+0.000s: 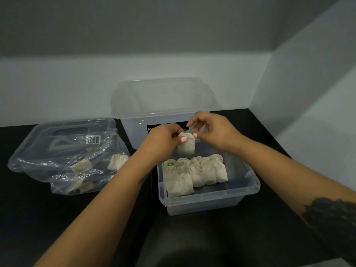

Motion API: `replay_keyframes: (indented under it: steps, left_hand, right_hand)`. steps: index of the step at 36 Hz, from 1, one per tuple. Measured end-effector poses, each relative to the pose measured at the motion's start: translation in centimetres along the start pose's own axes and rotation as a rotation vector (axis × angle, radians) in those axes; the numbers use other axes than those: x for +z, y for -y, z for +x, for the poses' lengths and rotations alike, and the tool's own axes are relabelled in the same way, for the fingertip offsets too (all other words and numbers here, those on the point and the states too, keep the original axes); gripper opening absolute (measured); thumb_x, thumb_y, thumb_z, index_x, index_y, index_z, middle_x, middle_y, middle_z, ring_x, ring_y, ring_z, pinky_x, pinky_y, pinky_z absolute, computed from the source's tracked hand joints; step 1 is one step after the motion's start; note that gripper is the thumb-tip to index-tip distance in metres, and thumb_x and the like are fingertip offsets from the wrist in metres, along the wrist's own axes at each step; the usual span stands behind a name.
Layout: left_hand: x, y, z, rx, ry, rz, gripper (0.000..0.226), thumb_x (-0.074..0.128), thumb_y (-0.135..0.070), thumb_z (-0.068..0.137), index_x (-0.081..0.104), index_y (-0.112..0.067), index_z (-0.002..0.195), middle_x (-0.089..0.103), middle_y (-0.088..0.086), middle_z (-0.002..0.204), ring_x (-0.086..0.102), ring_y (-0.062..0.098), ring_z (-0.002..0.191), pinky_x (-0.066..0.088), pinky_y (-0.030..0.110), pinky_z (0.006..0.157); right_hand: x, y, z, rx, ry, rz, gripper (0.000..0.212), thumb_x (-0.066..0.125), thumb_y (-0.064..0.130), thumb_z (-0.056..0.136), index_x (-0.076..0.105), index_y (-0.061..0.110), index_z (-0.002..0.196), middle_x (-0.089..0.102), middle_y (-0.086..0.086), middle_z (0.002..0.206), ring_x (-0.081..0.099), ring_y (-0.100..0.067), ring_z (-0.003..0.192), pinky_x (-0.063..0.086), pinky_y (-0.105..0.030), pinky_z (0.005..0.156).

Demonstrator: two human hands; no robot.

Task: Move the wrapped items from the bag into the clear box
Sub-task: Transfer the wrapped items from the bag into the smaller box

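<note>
Below the left hand (pixel 163 139) and right hand (pixel 210 130), the clear box (pixel 212 199) is open on top, its right half bare beside the rows of wrapped items (pixel 194 174). Just behind the hands a lidded tub (pixel 163 101) blocks the way. Left of the left hand, the bag (pixel 77 160) covers the bench (pixel 38 218).

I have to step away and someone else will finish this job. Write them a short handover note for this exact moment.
Left hand and right hand both pinch the top of one wrapped item, held above the clear box.
Done: a packed row of wrapped items already stands in the box.
Left: lower the held one into the box, then move the remaining items from the plastic bag, which sits in the tub on the left. Exact count in the bag is unclear.
</note>
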State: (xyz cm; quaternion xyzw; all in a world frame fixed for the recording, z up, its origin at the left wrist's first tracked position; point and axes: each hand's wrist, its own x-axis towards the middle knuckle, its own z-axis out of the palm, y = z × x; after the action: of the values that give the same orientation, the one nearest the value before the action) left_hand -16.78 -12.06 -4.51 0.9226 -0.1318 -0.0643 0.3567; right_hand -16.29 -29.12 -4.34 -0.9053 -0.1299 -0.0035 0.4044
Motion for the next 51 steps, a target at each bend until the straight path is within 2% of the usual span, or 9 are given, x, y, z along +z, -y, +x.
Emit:
replay_keyframes:
  steps: [3,7,10,13,19,23,27,33,51]
  left_hand:
    - [0.1,-0.6,0.0,0.017,0.06,-0.09,0.011,0.058,-0.025,0.091,0.064,-0.017,0.097,0.063,0.0,0.089,0.056,0.015,0.082,0.049,0.035,0.082]
    - [0.4,-0.9,0.2,0.043,0.1,-0.102,0.022,0.06,-0.026,0.09,0.065,-0.009,0.103,0.067,0.003,0.096,0.06,0.019,0.086,0.05,0.034,0.082]
    - [0.7,-0.8,0.2,0.063,0.135,-0.128,0.008,0.064,-0.025,0.086,0.065,-0.017,0.089,0.064,-0.005,0.085,0.059,0.01,0.079,0.048,0.016,0.068]
    - [1.3,-0.7,0.3,0.055,0.148,-0.161,0.012,0.068,-0.023,0.084,0.065,-0.021,0.096,0.065,-0.011,0.086,0.06,0.001,0.078,0.045,0.005,0.067]
    - [1.5,-0.2,0.7,0.041,0.016,-0.072,0.031,0.067,-0.021,0.085,0.059,-0.019,0.115,0.06,-0.01,0.101,0.057,0.006,0.095,0.041,0.018,0.084]
    - [1.5,-0.1,0.6,0.043,-0.014,-0.054,0.03,0.066,-0.02,0.086,0.059,-0.021,0.116,0.06,-0.01,0.109,0.055,0.005,0.095,0.039,0.018,0.084]
    - [1.6,0.1,0.6,0.052,-0.036,-0.044,0.03,0.065,-0.02,0.087,0.059,-0.022,0.116,0.061,-0.01,0.111,0.054,0.004,0.094,0.038,0.018,0.084]
    - [1.6,0.3,0.4,0.057,-0.037,-0.042,0.029,0.064,-0.018,0.087,0.059,-0.022,0.116,0.061,-0.009,0.111,0.053,0.004,0.093,0.037,0.016,0.082]
    - [1.7,0.7,0.9,0.059,-0.025,-0.052,0.028,0.065,-0.017,0.087,0.06,-0.023,0.114,0.058,-0.014,0.103,0.054,0.002,0.088,0.035,0.002,0.07]
  right_hand:
    - [-0.9,1.0,-0.7,-0.13,0.025,0.057,0.035,0.07,-0.004,0.078,0.071,0.02,0.103,0.062,0.015,0.088,0.055,0.01,0.067,0.045,-0.009,0.063]
    - [-1.6,1.0,-1.2,-0.198,0.086,0.033,0.03,0.077,0.004,0.074,0.074,0.029,0.091,0.065,0.009,0.09,0.057,-0.002,0.076,0.049,-0.021,0.068]
    - [-2.0,0.7,-1.3,-0.188,0.106,-0.043,0.019,0.082,0.011,0.069,0.077,0.025,0.08,0.066,0.004,0.088,0.058,-0.007,0.08,0.049,-0.024,0.072]
    - [-2.5,0.3,-1.5,-0.164,0.15,-0.074,0.016,0.083,0.014,0.068,0.076,0.026,0.076,0.065,0.0,0.09,0.057,-0.012,0.08,0.049,-0.031,0.074]
    - [-2.9,-1.1,-1.2,-0.036,0.38,-0.284,0.007,0.073,0.021,0.081,0.069,0.026,0.083,0.07,0.006,0.09,0.064,-0.011,0.088,0.052,-0.03,0.085]
    - [-1.5,-2.6,-1.1,0.027,0.482,-0.432,0.007,0.067,0.02,0.086,0.065,0.023,0.091,0.065,0.007,0.087,0.06,-0.005,0.079,0.047,-0.019,0.073]
    - [1.2,-4.4,-1.1,0.021,0.538,-0.624,0.007,0.062,0.018,0.088,0.063,0.021,0.095,0.049,0.015,0.072,0.048,-0.002,0.07,0.039,-0.022,0.071]
    - [4.2,-5.8,-1.1,0.088,0.699,-0.742,0.012,0.06,0.019,0.089,0.064,0.022,0.1,0.056,0.005,0.093,0.052,-0.013,0.087,0.044,-0.026,0.075]
    - [6.1,-6.4,0.6,0.002,0.544,-0.859,0.017,0.05,0.012,0.09,0.062,0.017,0.101,0.062,-0.004,0.104,0.059,-0.023,0.092,0.049,-0.034,0.077]
